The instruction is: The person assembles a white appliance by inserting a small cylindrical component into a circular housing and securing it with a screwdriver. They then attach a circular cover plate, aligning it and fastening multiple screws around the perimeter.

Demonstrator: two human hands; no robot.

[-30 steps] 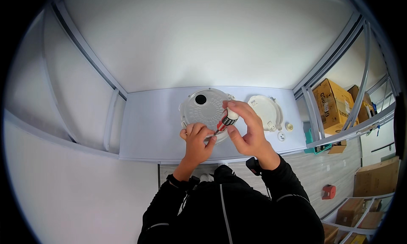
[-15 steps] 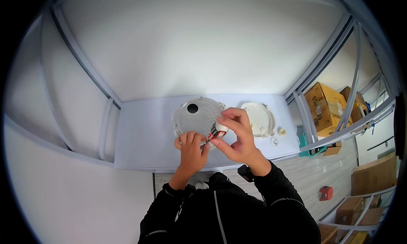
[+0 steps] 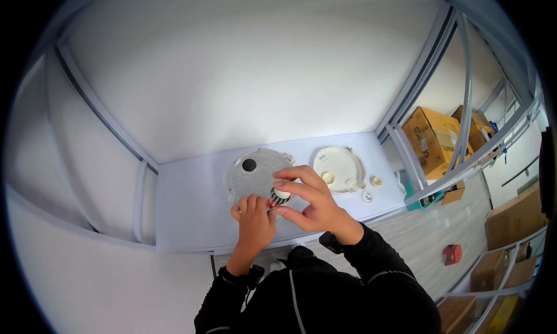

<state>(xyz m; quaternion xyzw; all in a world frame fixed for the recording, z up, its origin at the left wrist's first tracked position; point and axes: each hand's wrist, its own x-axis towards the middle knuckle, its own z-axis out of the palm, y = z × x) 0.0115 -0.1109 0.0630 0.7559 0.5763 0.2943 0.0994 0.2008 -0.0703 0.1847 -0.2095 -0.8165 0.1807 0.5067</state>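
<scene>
Round clear cover (image 3: 264, 169) lies left of the middle of one white table (image 3: 185, 209), the largest thing here; one cover, under both hands. To its right, apart from it, sits one shallow white dish (image 3: 346, 160). Next come two hands. The left hand (image 3: 256, 221) rests with bent fingers on the cover's near edge; whether it pinches anything, I cannot tell. The right hand (image 3: 313, 203) is closed around one screwdriver (image 3: 279, 196) with a red, black and white handle. Compared with half a second ago, the handle looks steeper, while its lower end stays at the same part of the near rim. That suggests the work is holding to one spot. The right hand's shift also leaves one cream disc (image 3: 328, 178) in plain sight inside the dish. Two more small round pieces lie on the table right of the dish, near each other: one cream cap (image 3: 376, 182) and one white disc (image 3: 366, 196).
</scene>
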